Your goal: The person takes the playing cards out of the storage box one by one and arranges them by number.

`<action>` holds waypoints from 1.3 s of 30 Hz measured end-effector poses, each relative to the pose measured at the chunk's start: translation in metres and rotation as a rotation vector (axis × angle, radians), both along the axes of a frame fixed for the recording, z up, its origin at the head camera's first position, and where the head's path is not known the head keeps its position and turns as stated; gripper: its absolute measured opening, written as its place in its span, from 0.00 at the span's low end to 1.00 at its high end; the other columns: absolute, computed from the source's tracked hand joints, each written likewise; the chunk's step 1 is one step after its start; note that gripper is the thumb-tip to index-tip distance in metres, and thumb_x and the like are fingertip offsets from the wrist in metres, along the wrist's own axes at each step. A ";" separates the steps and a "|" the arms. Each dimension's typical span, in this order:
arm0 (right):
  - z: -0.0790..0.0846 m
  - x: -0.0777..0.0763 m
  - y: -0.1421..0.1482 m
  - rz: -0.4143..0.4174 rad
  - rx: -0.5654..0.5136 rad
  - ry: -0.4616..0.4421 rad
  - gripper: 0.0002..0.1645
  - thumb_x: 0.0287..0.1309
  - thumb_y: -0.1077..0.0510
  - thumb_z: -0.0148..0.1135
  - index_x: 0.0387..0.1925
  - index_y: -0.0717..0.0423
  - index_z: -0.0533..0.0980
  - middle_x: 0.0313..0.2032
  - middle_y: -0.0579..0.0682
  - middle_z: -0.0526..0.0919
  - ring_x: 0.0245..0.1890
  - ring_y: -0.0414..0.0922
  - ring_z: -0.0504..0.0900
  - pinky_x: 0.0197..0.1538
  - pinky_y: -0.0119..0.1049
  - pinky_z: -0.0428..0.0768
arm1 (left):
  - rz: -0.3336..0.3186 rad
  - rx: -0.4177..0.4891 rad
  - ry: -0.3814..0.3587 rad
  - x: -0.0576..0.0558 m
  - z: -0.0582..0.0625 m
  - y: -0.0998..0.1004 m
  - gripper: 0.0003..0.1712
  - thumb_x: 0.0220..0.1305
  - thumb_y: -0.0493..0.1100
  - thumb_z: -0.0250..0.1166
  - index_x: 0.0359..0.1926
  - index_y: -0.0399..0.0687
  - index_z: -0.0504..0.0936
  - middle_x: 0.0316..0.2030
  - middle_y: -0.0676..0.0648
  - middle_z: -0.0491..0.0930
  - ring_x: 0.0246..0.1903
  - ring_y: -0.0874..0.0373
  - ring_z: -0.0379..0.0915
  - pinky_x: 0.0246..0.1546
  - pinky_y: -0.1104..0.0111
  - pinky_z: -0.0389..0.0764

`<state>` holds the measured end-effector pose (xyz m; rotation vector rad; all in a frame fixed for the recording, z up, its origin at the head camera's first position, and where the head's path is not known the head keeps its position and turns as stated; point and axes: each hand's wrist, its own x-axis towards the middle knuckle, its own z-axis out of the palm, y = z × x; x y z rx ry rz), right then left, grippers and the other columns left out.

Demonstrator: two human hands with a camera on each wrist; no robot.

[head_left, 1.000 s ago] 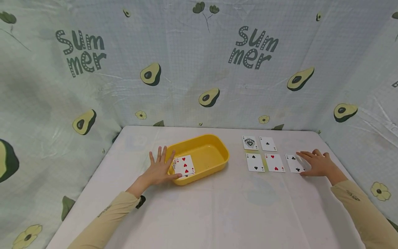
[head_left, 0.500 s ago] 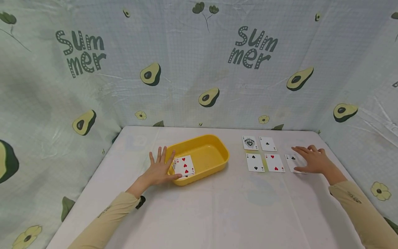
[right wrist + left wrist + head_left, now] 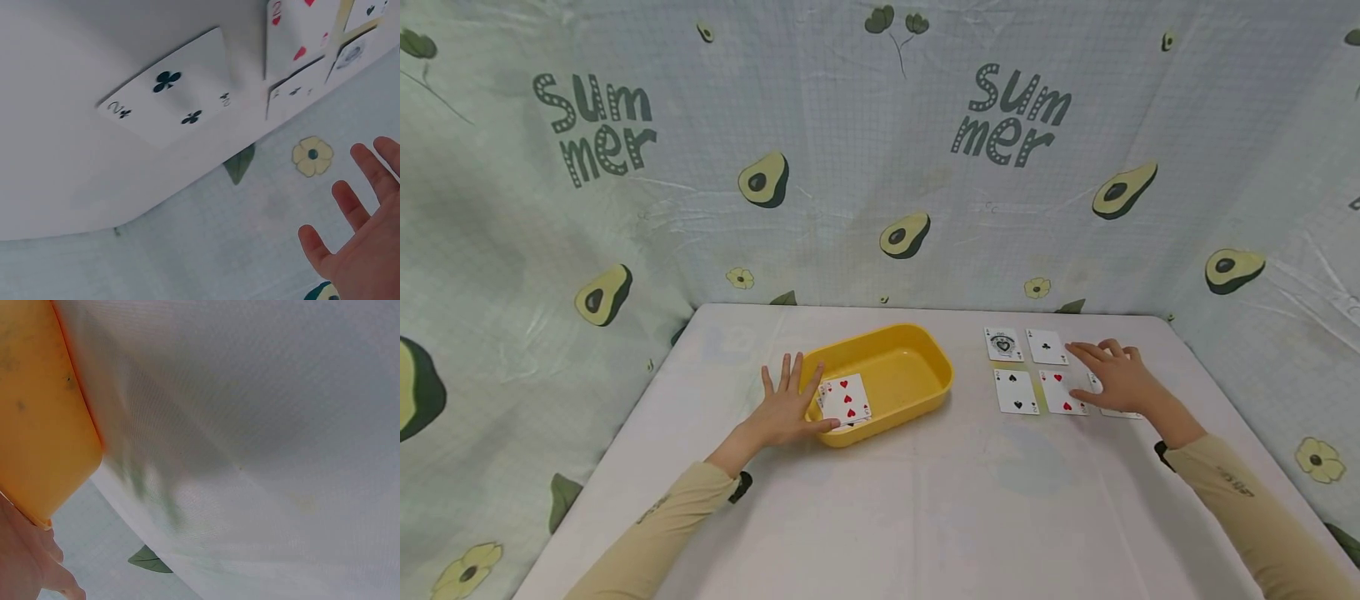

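My left hand [image 3: 782, 410] rests at the left end of a yellow plastic tray [image 3: 901, 373], its fingers spread and its thumb over the near rim. Inside, beside that hand, lies a small stack of playing cards, a three of hearts [image 3: 846, 399] on top. Nothing is held in my right hand [image 3: 1123, 381], which hovers over the laid-out cards with fingers extended. Its fingertips overlap the edges of the two of hearts [image 3: 1057, 390] and the ace of clubs [image 3: 1043, 344]. Mostly behind it is the two of clubs [image 3: 178, 94], plainly visible in the right wrist view.
An ornate ace [image 3: 1003, 344] stands left of the ace of clubs in the back row. The two of spades [image 3: 1015, 390] begins the front row. White cloth covers the table [image 3: 970, 508], and a printed curtain [image 3: 820, 108] rises along its back and sides.
My right hand has let go of the two of clubs, lifted off and moved left over the two of hearts. The left hand and tray have stayed put.
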<state>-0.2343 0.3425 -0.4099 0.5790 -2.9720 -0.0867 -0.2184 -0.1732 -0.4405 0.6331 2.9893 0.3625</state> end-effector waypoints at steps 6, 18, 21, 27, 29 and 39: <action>0.005 -0.001 -0.025 0.048 -0.003 0.018 0.43 0.45 0.44 0.64 0.61 0.56 0.61 0.58 0.55 0.68 0.51 0.55 0.62 0.50 0.58 0.59 | -0.001 -0.012 -0.007 0.000 0.001 0.000 0.59 0.49 0.71 0.54 0.69 0.45 0.38 0.67 0.30 0.28 0.65 0.33 0.18 0.56 0.36 0.23; 0.007 -0.001 -0.073 0.184 -0.038 0.011 0.42 0.46 0.43 0.63 0.61 0.55 0.62 0.58 0.53 0.68 0.52 0.54 0.63 0.50 0.60 0.59 | -0.011 -0.037 0.028 0.000 0.001 -0.002 0.59 0.48 0.72 0.54 0.69 0.44 0.40 0.67 0.29 0.30 0.65 0.31 0.23 0.55 0.35 0.24; 0.005 -0.002 -0.086 0.201 -0.048 -0.007 0.41 0.48 0.43 0.62 0.62 0.53 0.61 0.58 0.52 0.68 0.53 0.53 0.63 0.51 0.59 0.59 | -0.009 -0.041 0.027 0.000 0.000 -0.002 0.59 0.48 0.72 0.54 0.69 0.44 0.40 0.67 0.29 0.30 0.65 0.32 0.22 0.56 0.35 0.24; -0.003 -0.006 -0.113 0.248 -0.090 -0.010 0.40 0.50 0.42 0.60 0.63 0.51 0.61 0.60 0.51 0.67 0.54 0.53 0.62 0.53 0.58 0.59 | -0.005 -0.030 0.026 0.002 -0.001 -0.001 0.58 0.49 0.70 0.55 0.69 0.44 0.40 0.67 0.29 0.30 0.66 0.33 0.21 0.56 0.36 0.23; -0.007 -0.008 -0.121 0.278 -0.114 0.012 0.40 0.50 0.41 0.60 0.63 0.50 0.61 0.60 0.50 0.67 0.54 0.52 0.63 0.53 0.57 0.59 | -0.004 -0.030 0.028 0.002 -0.002 -0.001 0.58 0.49 0.70 0.56 0.69 0.43 0.41 0.67 0.29 0.30 0.66 0.33 0.22 0.55 0.35 0.23; -0.015 -0.016 -0.161 0.378 -0.124 0.008 0.36 0.53 0.43 0.57 0.61 0.52 0.63 0.59 0.50 0.68 0.54 0.50 0.63 0.54 0.56 0.61 | -0.006 -0.037 0.025 0.002 -0.001 -0.002 0.58 0.49 0.71 0.54 0.69 0.44 0.40 0.66 0.28 0.29 0.65 0.32 0.20 0.55 0.35 0.24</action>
